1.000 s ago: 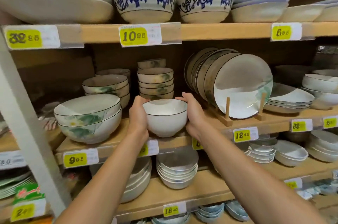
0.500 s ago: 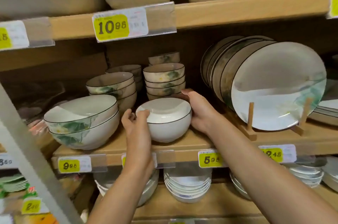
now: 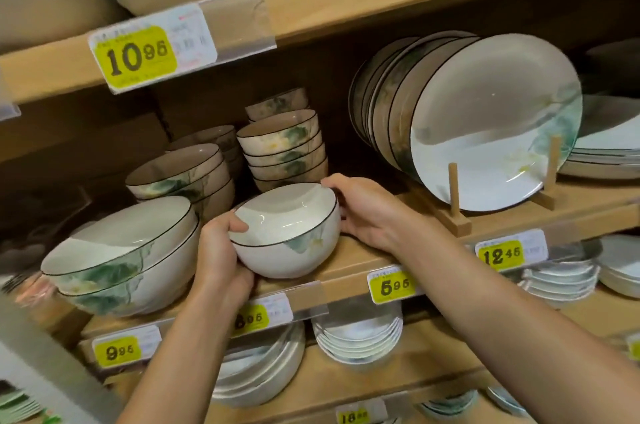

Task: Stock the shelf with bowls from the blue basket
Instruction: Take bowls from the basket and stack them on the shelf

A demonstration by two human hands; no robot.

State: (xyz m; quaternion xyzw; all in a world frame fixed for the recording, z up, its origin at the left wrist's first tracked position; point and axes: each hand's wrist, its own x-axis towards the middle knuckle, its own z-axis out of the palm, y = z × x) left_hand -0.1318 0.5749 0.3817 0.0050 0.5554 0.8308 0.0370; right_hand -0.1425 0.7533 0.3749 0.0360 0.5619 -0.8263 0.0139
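Observation:
A small white bowl [image 3: 294, 240] with a dark rim and a green leaf print sits tilted toward me at the front of the middle wooden shelf [image 3: 349, 261]. My left hand [image 3: 221, 254] grips its left side, thumb over the rim and fingers under the base. My right hand [image 3: 367, 212] holds its right side, fingers curled round the far rim. Right behind it stands a stack of matching small bowls [image 3: 284, 150]. The blue basket is out of view.
Two large leaf-print bowls [image 3: 124, 257] sit to the left, a medium stack [image 3: 183, 174] behind them. Upright plates lean in a wooden rack [image 3: 485, 122] at the right. Price tags line the shelf edges; the shelf above hangs low over the bowls.
The view has moved closer. The bowl has tipped toward me at the shelf front, and my left hand has shifted from beside it to gripping its rim and base.

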